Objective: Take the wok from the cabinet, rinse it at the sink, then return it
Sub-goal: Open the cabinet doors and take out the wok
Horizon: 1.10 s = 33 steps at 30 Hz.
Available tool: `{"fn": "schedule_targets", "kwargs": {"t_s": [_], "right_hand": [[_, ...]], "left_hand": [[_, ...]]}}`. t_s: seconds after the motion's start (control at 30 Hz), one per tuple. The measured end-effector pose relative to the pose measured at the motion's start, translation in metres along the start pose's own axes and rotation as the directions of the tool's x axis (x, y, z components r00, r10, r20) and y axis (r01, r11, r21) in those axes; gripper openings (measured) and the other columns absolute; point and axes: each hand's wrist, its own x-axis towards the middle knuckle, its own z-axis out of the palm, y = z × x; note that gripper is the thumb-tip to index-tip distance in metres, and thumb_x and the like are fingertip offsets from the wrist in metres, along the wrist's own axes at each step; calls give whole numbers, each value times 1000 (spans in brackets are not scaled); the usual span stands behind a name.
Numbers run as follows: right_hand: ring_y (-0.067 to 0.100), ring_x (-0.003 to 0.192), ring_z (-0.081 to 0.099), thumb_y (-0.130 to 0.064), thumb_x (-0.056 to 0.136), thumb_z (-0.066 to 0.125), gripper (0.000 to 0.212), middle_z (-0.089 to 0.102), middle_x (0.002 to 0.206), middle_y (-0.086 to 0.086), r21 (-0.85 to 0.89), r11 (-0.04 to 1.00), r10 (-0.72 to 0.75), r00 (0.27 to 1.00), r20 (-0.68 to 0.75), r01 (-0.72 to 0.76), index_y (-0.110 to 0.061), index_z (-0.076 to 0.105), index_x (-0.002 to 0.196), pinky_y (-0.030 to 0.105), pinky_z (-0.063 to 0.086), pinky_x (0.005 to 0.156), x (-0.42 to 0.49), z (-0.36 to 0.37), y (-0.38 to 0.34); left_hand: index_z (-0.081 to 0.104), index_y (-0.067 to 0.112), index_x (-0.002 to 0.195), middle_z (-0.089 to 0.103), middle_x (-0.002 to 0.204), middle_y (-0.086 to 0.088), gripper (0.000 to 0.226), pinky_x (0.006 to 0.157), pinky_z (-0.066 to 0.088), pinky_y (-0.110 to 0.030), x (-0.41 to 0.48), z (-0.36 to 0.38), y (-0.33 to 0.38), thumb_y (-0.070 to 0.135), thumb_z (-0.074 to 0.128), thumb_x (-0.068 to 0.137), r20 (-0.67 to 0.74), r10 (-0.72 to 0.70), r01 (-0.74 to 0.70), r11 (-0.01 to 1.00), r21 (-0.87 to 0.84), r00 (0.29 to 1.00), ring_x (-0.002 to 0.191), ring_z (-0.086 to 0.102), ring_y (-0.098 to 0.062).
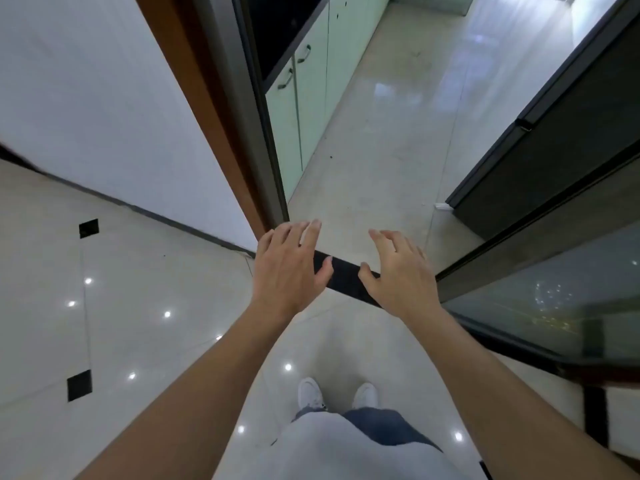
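Glossy pale tile floor point(145, 306) fills the head view, with small black inset squares and ceiling-light reflections. Person stands at a doorway, 2 bare arms stretched forward. Left hand point(289, 268) and right hand point(398, 275) both empty, palms down, fingers spread wide, hovering side by side above the black threshold strip point(346, 277) without touching each other. 2 white shoes point(311, 393) and blue jeans show at bottom centre, with a light grey top below them. White wall point(86, 98) at left, ending in a brown door frame point(194, 98) and a dark metal jamb. Past the threshold, a kitchen floor with pale green cabinet doors point(304, 109) on the left, shut, each with a dark curved handle; dark bench top point(287, 26) above them. Dark sliding glass door point(554, 289) at right, a dark cabinet or appliance behind it. Wok not in sight; cannot tell which cabinet holds it.
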Motion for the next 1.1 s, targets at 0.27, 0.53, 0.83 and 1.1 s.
{"fn": "schedule_targets", "kwargs": {"t_s": [0.27,0.53,0.83,1.1], "right_hand": [[23,125,52,-42,89,54,59,55,137,4,-26,998,56,998,-15,-56,-17,45,142,40,43,105,23,0,2],[25,130,49,-43,91,52,60,52,142,5,-32,995,96,995,-5,-96,-18,42,144,43,41,109,89,-9,37],[26,126,54,-44,90,52,59,57,138,5,-36,994,101,995,0,-101,-17,47,142,43,44,104,208,-30,109],[25,133,45,-46,92,48,61,49,145,2,-14,993,116,993,26,-115,-20,40,146,42,35,111,291,-45,161]], "left_hand": [[40,23,142,53,141,0,62,109,39,-42,36,6,-7,57,40,90,-26,82,-82,997,3,996,129,49,-21],[36,26,145,50,146,1,64,111,38,-45,115,16,8,60,38,90,15,95,-96,995,39,995,133,47,-21],[37,24,144,51,145,1,64,111,37,-42,253,29,50,59,39,90,29,91,-93,993,76,995,131,48,-21],[38,23,145,52,145,0,64,109,37,-42,341,33,79,56,40,90,19,87,-88,993,80,996,132,47,-21]]}}
